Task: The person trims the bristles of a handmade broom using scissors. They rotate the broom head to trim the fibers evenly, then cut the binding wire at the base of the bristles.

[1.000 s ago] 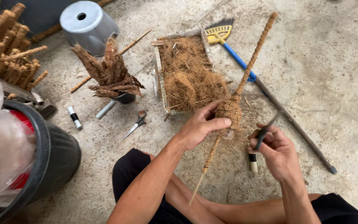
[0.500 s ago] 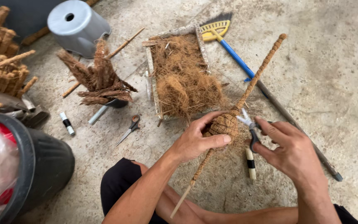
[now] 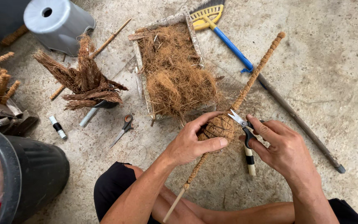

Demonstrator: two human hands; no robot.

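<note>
My left hand (image 3: 191,143) is closed around a long thin wooden stick wrapped in brown coconut fibre (image 3: 245,89), just at the thick round bundle of fibre (image 3: 219,126) in the middle of the stick. My thumb lies under the bundle and my fingers curl over the top of it. The stick runs from near me, where its bare pale end points at my knee, up to the far right.

My right hand (image 3: 284,147) is clamped on small black-handled thread snips (image 3: 242,123). Their metal blades stand a little apart, and the tips touch the right side of the bundle, just beside my left fingers.

A small white and black marker (image 3: 250,159) lies on the grey concrete floor (image 3: 332,74) under my right hand.

Far from me, to the left of the stick, a shallow pale wooden tray (image 3: 139,62) holds a loose heap of brown coconut fibre (image 3: 175,79). At the near left, a black plastic bucket (image 3: 30,174) holds a clear plastic bag with something red inside. Small scissors (image 3: 123,128) lie on the floor between the bucket and the tray.
</note>
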